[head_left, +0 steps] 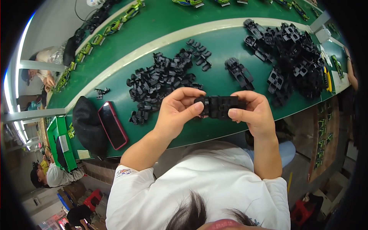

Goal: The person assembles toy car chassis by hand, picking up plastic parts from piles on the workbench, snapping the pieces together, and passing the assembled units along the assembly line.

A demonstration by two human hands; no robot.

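Between my two hands is a black plastic toy-car chassis (222, 106), held level just above the table's near edge. My left hand (177, 111) pinches its left end, thumb on top. My right hand (256, 112) is closed on the right end, with the thumb in front and fingers behind. Whether a small part sits under my left fingertips cannot be made out. Beyond my left hand lies a loose heap of small black plastic parts (161, 78), which look like seats. A single black chassis (239, 73) lies past my right hand.
A big pile of black chassis (295, 57) covers the right of the green table (214, 50). At left lie a red-cased phone (113, 124), a black mesh bag (89, 124) and a green crate (61, 142). Green toy-car bodies (115, 26) line the far belt. Co-workers sit at left.
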